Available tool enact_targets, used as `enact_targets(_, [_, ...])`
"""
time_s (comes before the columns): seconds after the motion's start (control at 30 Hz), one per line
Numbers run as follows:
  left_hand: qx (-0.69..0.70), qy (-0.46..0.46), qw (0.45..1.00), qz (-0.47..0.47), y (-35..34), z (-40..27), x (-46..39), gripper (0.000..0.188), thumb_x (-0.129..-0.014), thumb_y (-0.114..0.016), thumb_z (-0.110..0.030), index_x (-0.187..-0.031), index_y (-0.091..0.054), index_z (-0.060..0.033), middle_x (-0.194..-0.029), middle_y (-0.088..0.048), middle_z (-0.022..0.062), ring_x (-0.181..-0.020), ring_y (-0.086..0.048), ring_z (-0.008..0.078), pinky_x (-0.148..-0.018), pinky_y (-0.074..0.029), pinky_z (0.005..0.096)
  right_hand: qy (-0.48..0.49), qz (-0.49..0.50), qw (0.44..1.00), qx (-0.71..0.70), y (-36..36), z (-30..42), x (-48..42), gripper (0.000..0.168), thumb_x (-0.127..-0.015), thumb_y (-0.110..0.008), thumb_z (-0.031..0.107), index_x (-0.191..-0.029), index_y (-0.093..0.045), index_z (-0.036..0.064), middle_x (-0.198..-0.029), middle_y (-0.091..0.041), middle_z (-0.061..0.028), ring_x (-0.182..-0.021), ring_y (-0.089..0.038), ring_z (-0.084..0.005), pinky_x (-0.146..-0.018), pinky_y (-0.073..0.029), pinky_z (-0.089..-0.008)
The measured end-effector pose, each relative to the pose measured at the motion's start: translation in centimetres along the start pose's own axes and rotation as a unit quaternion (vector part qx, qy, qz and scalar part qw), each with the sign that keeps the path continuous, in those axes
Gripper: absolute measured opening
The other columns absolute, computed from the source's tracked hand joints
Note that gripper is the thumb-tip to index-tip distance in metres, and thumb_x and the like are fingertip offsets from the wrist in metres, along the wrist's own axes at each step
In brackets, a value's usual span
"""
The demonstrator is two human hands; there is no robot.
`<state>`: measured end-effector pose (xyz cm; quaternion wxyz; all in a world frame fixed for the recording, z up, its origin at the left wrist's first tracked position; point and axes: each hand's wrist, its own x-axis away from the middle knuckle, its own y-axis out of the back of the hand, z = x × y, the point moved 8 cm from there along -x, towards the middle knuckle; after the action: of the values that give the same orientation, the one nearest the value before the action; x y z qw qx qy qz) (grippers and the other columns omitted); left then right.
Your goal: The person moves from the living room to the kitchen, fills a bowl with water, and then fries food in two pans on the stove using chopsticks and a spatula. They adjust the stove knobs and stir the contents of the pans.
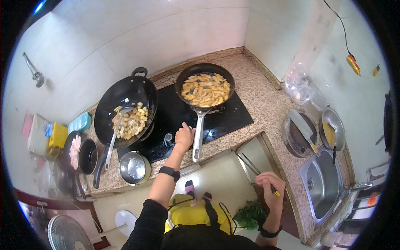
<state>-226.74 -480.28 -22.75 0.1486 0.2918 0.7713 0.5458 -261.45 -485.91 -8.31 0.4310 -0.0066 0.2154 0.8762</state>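
Observation:
My left hand (184, 137) is at the front of the black glass gas cooktop (165, 103), its fingers around a control knob (190, 127) that they mostly hide. Another knob (168, 139) stands to its left. Just right of that hand runs the metal handle (198, 137) of a frying pan (232, 82), in which browned food strips (206, 89) lie in oil. My right hand (271, 187) grips long chopsticks (250, 163), tips pointing away from me over the floor. On the left burner a black wok (109, 97) holds pale browned pieces (134, 122) and a metal spatula (115, 134).
A metal pot (134, 167) sits at the counter's front edge, beside a small dark pot (88, 156) and a pan with raw meat (75, 150). Rightward are a cleaver (301, 123) on a round chopping board (289, 137), a metal bowl (339, 125) and a sink (325, 187). Leafy greens (250, 215) lie low.

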Motion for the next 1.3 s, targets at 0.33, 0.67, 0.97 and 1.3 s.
enact_targets(0.33, [-0.020,-0.036,0.999,0.016,-0.7,0.1,0.0,0.040,-0.077,-0.062,-0.018,-0.106,-0.040,-0.0021,-0.097,-0.051,0.0246,-0.085,-0.057,0.0392,-0.070,-0.050,0.0424,0.021,0.000,1.000,0.003,-0.5,-0.1,0.3,0.009,-0.080,-0.052,0.000,-0.076,-0.060,-0.004,-0.077,-0.061,-0.0113,-0.067,-0.058,-0.0164,-0.062,-0.045,-0.0244])
enact_targets(0.67, [-0.015,-0.018,1.000,0.012,-1.5,0.5,-0.7,0.040,-0.078,-0.061,-0.021,-0.106,-0.041,-0.0018,-0.096,-0.053,0.0232,-0.087,-0.058,0.0376,-0.073,-0.049,0.0419,0.031,0.017,0.999,0.010,-0.8,0.0,0.3,0.021,-0.087,-0.048,0.007,-0.077,-0.060,-0.006,-0.079,-0.060,-0.0112,-0.068,-0.056,-0.0142,-0.063,-0.045,-0.0233])
enact_targets(0.97, [-0.009,-0.003,1.000,0.011,-1.6,0.8,-0.7,0.040,-0.078,-0.061,-0.023,-0.106,-0.041,-0.0018,-0.095,-0.054,0.0229,-0.087,-0.058,0.0374,-0.073,-0.050,0.0415,0.027,0.018,0.999,-0.003,-0.9,-0.1,0.1,0.022,-0.087,-0.049,0.009,-0.075,-0.060,-0.005,-0.078,-0.060,-0.0115,-0.068,-0.056,-0.0146,-0.063,-0.045,-0.0233])
enact_targets(1.3, [0.005,-0.011,1.000,0.004,-0.6,0.8,0.2,0.046,-0.075,-0.066,-0.023,-0.106,-0.041,-0.0012,-0.096,-0.054,0.0238,-0.084,-0.059,0.0377,-0.070,-0.050,0.0412,0.125,-0.091,0.987,0.043,0.9,0.9,-2.2,0.022,-0.087,-0.047,0.015,-0.082,-0.061,-0.001,-0.087,-0.057,-0.0121,-0.075,-0.056,-0.0195,-0.067,-0.044,-0.0285])
